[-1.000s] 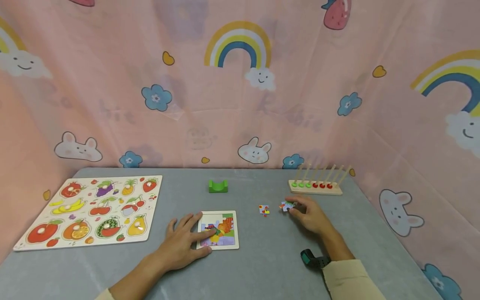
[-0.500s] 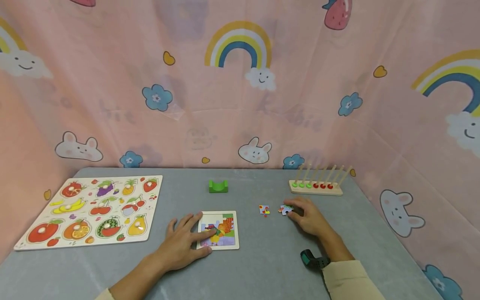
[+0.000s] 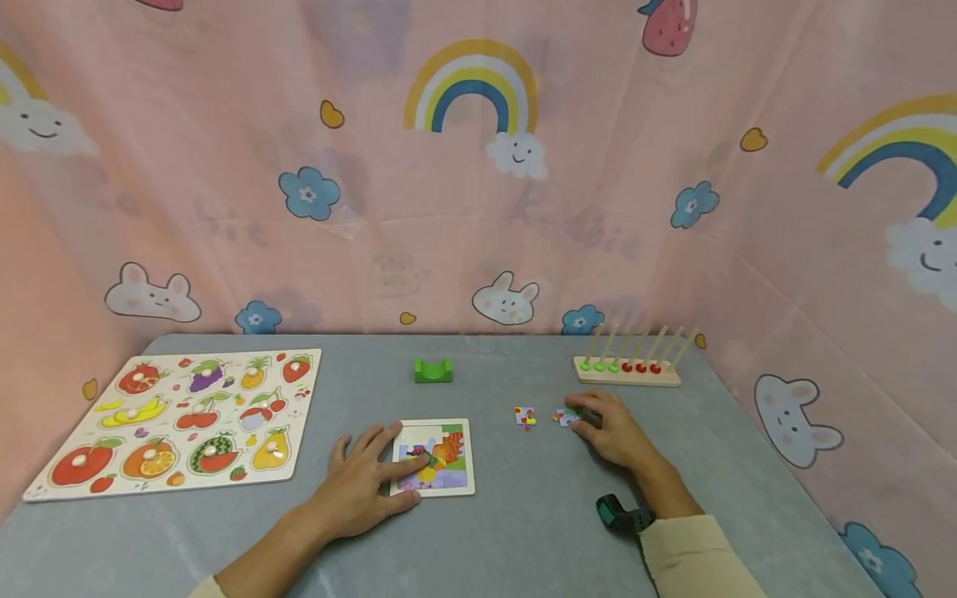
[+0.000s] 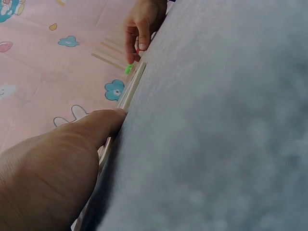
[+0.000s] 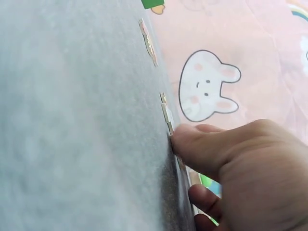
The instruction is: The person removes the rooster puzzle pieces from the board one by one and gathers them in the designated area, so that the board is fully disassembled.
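In the head view a small framed jigsaw puzzle (image 3: 449,479) lies on the grey table, partly filled with coloured pieces. My left hand (image 3: 359,484) rests on its left side, index finger stretched over the picture and thumb at the near edge. The left wrist view has the thumb against the frame's edge (image 4: 132,89). Further right, my right hand (image 3: 611,428) pinches a loose jigsaw piece (image 3: 565,417) low at the table between thumb and fingers, which hide its right part. A second loose piece (image 3: 526,417) lies flat just left of it.
A fruit peg puzzle board (image 3: 179,423) covers the table's left side. At the back stand a green arched block (image 3: 434,371) and a wooden peg stand (image 3: 628,375) with green and red beads. A pink patterned curtain (image 3: 449,249) closes off the back.
The jigsaw piece in my right hand has turned and shifted slightly left and toward me. My left hand stays on the framed puzzle.
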Available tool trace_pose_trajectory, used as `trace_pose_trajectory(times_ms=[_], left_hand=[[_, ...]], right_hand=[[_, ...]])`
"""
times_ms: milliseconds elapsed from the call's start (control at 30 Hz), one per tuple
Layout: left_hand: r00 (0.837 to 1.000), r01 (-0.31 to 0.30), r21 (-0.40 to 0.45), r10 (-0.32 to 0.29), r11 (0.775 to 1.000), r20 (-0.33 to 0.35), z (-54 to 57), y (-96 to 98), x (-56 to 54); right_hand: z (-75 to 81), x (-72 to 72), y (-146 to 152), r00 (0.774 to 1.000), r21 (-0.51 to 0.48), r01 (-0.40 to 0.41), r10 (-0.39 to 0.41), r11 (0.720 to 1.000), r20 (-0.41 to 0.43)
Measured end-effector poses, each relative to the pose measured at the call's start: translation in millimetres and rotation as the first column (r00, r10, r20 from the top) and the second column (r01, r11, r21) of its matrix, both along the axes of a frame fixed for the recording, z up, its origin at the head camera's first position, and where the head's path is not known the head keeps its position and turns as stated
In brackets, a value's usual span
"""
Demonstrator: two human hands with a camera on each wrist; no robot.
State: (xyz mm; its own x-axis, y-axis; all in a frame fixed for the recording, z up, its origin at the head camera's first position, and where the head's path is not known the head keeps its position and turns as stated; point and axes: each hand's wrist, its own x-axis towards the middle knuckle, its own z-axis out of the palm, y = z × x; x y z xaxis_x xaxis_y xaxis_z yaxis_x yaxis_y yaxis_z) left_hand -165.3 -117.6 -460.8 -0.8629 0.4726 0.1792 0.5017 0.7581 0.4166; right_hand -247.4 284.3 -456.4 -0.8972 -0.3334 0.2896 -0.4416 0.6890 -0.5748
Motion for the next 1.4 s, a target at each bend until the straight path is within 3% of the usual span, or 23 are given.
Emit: trace_pose_trajectory(times_ms=[167, 367, 833, 1400], left_hand=[[1.000, -0.010, 0.000, 0.010, 1.000, 0.002, -0.8, -1.4, 0.3], [1.000, -0.003, -0.006, 0.003, 1.000, -0.010, -2.2, -1.5, -0.8], [1.000, 0.001, -0.002, -0.001, 1.000, -0.010, -3.5, -0.2, -1.2], [1.000, 0.003, -0.010, -0.004, 1.000, -0.012, -3.4, -0.6, -2.3]], right_hand=[[9.0, -1.4, 2, 0.998, -0.058, 0.016, -0.012, 0.998, 0.058], [25.2, 5.3, 1, 1.000, -0.105, -0.001, 0.003, 0.994, 0.019], [56.6, 25.5, -13, 0.999, -0.167, -0.002, 0.009, 0.986, 0.037], [73.8, 36.2, -58, 0.998, -0.235, -0.059, 0.061, 0.970, 0.003]])
